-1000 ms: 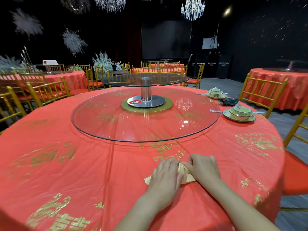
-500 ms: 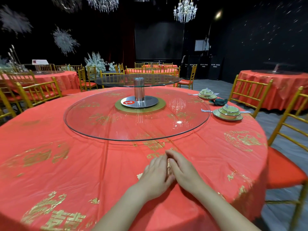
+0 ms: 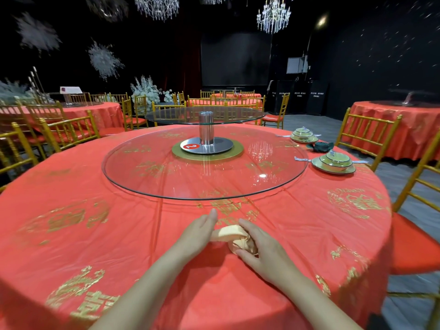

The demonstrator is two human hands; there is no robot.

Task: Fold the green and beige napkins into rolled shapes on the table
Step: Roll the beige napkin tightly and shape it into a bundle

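Dark banquet hall, chandeliers [image 3: 273,16] glittering overhead, other red-clothed tables [image 3: 404,132] and gold chairs [image 3: 366,136] all round. White flower arrangement [image 3: 145,89] far back on the left.

Up close, red tablecloth [image 3: 71,234] with gold print, spread across the big round table. At the near edge, right between the two hands: beige napkin [image 3: 232,234], partly rolled, lying on the cloth.

Left hand [image 3: 195,236] flat, fingers straight and together, laid against the napkin's left end. Right hand [image 3: 264,253] curled round the bunched right end, thumb at the near side, fingers over the far side, gripping the roll.

Just beyond the fingertips, rim of the glass turntable [image 3: 166,179], wide and low, near the napkin but not touching it. At its centre a metal post [image 3: 206,129] on a steel base, red number disc [image 3: 192,146] beside it, smaller glass tier [image 3: 233,114] on top.

Over on the far right of the table, well apart from the hands: green napkin [image 3: 320,146], bunched into a rolled shape, sitting between two place settings, nearer dish stack [image 3: 333,161] and farther dish stack [image 3: 304,135]. Red chair seat [image 3: 412,246] close against the table's right edge.
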